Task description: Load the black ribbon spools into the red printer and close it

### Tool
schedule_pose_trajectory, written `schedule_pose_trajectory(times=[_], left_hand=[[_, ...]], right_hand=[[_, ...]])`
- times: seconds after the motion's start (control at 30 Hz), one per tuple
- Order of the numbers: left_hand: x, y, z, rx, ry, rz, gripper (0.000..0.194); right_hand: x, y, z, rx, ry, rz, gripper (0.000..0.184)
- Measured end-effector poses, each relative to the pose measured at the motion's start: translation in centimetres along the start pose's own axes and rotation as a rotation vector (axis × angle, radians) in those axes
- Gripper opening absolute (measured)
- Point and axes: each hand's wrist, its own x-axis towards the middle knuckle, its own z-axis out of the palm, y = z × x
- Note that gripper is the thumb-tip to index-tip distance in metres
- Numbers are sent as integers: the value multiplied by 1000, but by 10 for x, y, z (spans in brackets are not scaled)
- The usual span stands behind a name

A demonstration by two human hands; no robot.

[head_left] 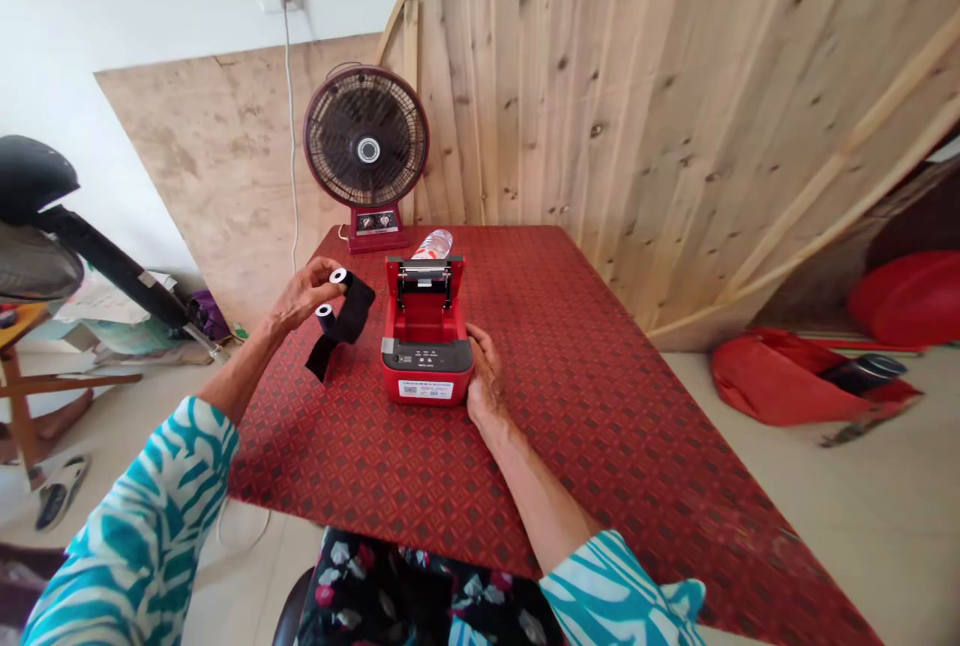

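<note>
A black ribbon [351,311] wound on two white spools [339,276] hangs from the left hand [304,294], its fingers pinching one spool above the worktop [600,406], just beside a red printer [426,346] with its lid open. The right hand [486,376] rests loosely open against the printer's front corner. If that pinch loosens, the slack ribbon could slip, unwind or crease.

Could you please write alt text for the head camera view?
A person's left hand holds a black ribbon on white cores beside an open red printer, which the right hand touches, on a red patterned table before a fan.
</note>
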Motion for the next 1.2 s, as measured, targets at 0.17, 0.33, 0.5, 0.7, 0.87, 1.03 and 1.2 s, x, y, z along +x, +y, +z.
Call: schedule_pose_trajectory(times=[0.17, 0.33, 0.5, 0.7, 0.87, 1.03, 1.2], left_hand=[[-30, 32, 16, -153, -129, 27, 47], [-26, 42, 56, -55, -305, 73, 43], [-4, 46, 87, 323, -406, 103, 36], [7, 63, 107, 962, -479, 67, 32], [14, 61, 126, 1216, -567, 20, 34], [27, 47, 137, 1229, -668, 10, 25], [35, 42, 121, 975, -735, 109, 22]], right_hand=[[1, 3, 4, -9, -3, -47, 43], [1, 2, 3, -58, -11, -83, 43], [0, 1, 2, -69, -28, -90, 43], [0, -2, 5, -90, -26, -100, 42], [0, -2, 7, -55, -18, -85, 39], [1, 2, 5, -53, -26, -90, 38], [3, 4, 2, -74, -38, -92, 41]])
